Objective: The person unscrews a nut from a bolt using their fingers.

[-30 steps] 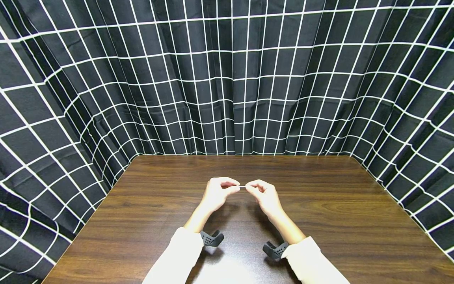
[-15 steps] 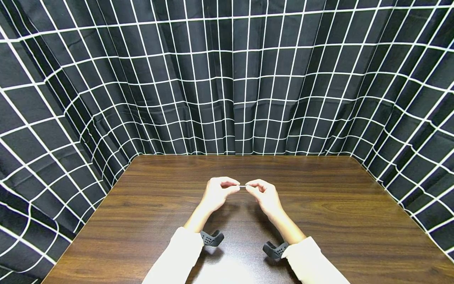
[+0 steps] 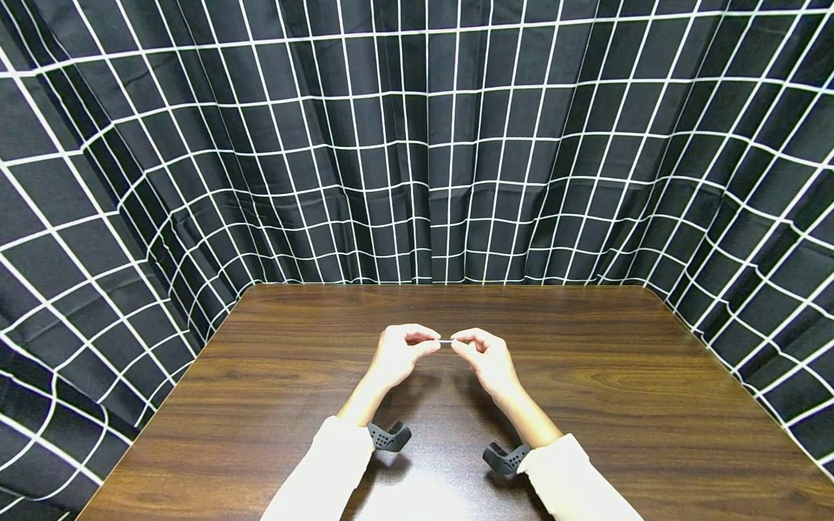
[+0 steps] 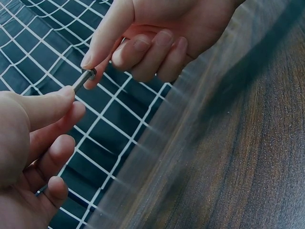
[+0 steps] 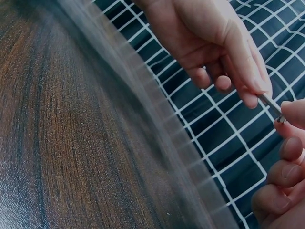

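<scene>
A thin metal bolt (image 3: 446,341) spans the gap between the two hands, above the table, lying nearly level in the head view. My left hand (image 3: 399,352) pinches one end of its shank between thumb and index finger. At the other end, the thumb and index finger of my right hand (image 3: 489,358) pinch a small hex piece, either the head or a nut; I cannot tell which. The left wrist view shows threads on the bolt (image 4: 84,81) between the fingertips. The remaining fingers of both hands curl loosely below. In the right wrist view, fingertips partly cover the bolt (image 5: 269,102).
Brown wood-grain table (image 3: 293,391) lies under both forearms. A black curtain (image 3: 423,145) with white grid lines surrounds its back and sides. Dark grey wrist mounts (image 3: 389,437) stick out inward from both wrists, near the white sleeves.
Both hands and the bolt stay in the same place. Only a very slight shift of the bolt at the fingertips shows.
</scene>
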`<control>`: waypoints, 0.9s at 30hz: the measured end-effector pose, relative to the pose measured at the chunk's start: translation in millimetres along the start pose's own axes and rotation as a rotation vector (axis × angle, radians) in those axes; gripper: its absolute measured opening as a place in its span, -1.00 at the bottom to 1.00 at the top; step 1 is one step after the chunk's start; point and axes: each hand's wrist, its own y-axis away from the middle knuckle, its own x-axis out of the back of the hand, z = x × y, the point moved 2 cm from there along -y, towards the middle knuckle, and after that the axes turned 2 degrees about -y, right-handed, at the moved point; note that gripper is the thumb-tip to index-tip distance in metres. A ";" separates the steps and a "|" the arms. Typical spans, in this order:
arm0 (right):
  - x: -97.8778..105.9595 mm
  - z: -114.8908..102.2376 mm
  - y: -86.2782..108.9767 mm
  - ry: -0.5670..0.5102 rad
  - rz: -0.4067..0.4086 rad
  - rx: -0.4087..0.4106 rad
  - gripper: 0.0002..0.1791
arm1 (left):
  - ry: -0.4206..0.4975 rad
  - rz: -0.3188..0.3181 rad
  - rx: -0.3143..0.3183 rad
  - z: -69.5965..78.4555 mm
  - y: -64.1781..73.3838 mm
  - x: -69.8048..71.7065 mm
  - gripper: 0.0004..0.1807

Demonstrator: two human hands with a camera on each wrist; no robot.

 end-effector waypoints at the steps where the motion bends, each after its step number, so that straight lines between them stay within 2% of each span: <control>1: 0.3 4.8 -1.4 -0.002 -0.001 0.005 -0.79 | -0.001 -0.001 0.002 0.0 0.0 -0.1 -0.89; 7: 1.6 35.0 -10.3 -0.011 0.020 0.028 -0.79 | 0.003 -0.003 0.002 0.2 0.6 -0.2 -0.89; 17: 1.5 34.3 -11.1 -0.010 -0.002 0.070 -0.76 | 0.002 -0.002 -0.006 0.6 0.2 -0.1 -0.88; 27: 1.9 34.7 -10.0 0.008 0.017 0.085 -0.74 | -0.003 0.002 -0.005 -0.9 0.1 -0.5 -0.87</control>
